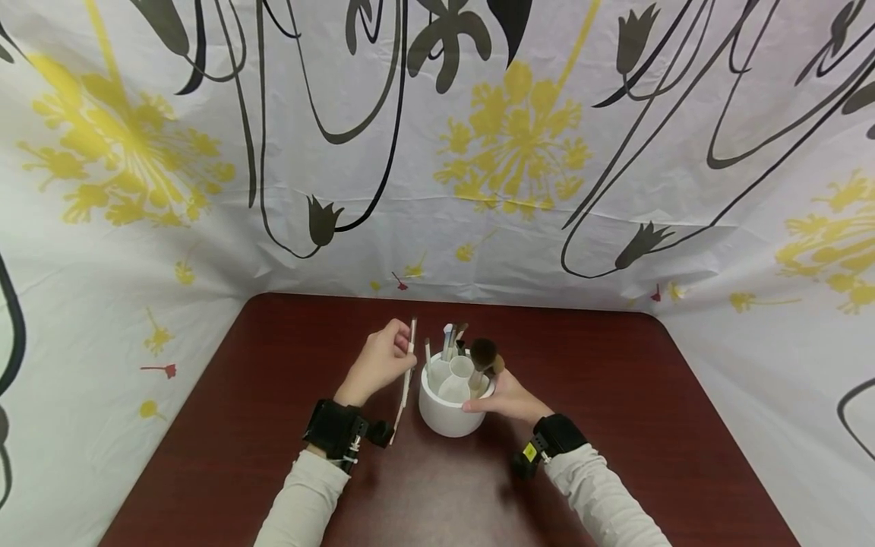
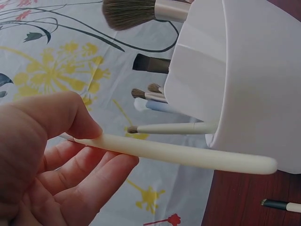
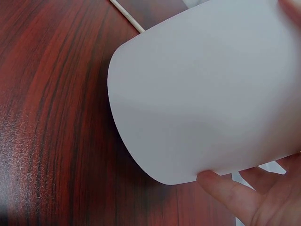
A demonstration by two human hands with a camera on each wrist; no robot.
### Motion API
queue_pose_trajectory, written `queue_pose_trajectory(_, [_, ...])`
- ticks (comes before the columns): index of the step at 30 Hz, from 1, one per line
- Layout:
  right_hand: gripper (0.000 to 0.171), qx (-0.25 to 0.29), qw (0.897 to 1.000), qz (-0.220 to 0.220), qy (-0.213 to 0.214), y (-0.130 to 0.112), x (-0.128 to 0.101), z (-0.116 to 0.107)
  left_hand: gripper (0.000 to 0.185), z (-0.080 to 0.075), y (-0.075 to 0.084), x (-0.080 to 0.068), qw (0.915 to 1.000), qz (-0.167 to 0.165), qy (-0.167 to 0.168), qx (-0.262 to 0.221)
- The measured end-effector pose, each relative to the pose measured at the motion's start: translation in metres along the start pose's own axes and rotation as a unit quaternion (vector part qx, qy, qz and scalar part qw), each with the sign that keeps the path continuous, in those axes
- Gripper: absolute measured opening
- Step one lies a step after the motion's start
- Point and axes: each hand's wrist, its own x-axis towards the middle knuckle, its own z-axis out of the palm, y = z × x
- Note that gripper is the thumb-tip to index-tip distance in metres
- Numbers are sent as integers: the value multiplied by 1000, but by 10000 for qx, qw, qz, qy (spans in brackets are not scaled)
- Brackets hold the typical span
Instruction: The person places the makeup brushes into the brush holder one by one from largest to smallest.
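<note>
A white round brush holder (image 1: 451, 416) with inner compartments stands on the table. Several makeup brushes stick up from it, among them a large fluffy one (image 1: 483, 353) and a slim one with a pale handle (image 2: 174, 128). My right hand (image 1: 509, 396) grips the holder's right side, thumb at the front near the rim. Just left of the holder, my left hand (image 1: 384, 355) pinches a makeup brush (image 2: 188, 157) between thumb and fingers. Its smooth cream handle points toward the holder in the left wrist view; the hand hides its other end.
Another slim brush (image 2: 282, 205), dark-tipped with a black band, lies on the dark red wood table (image 1: 588, 471) near the holder. Behind the table hangs a white cloth (image 1: 383, 262) printed with yellow and grey flowers, which also runs along both sides.
</note>
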Motion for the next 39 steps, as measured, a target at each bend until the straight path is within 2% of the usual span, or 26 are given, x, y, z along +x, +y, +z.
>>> queue_pose_trajectory(6, [74, -89, 9999, 39, 51, 0, 1, 0, 30, 1, 4, 0, 9999, 93, 59, 21])
queue_pose_trajectory(8, [73, -112, 9999, -34, 34, -7, -1, 0, 30, 1, 5, 1, 9998, 138, 117, -15])
queue_pose_trajectory(13, [71, -98, 9999, -34, -33, -27, -6, 0, 29, 4, 7, 2, 9988, 321, 370, -64])
queue_pose_trajectory(20, [75, -92, 9998, 178, 20, -34, -7, 1, 27, 9, 10, 4, 9959, 597, 646, -213])
queue_pose_trajectory(24, [76, -41, 9997, 229, 25, -32, -7, 1, 27, 10, 12, 4, 9957, 611, 653, -228])
queue_pose_trajectory(31, [79, -56, 9999, 146, 42, -2, 1, 0, 25, 10, 14, 6, 9943, 734, 755, -190])
queue_pose_trajectory(39, [83, -125, 9994, 294, 89, -1, 1, 0, 26, 16, 11, 8, 9938, 760, 744, -325])
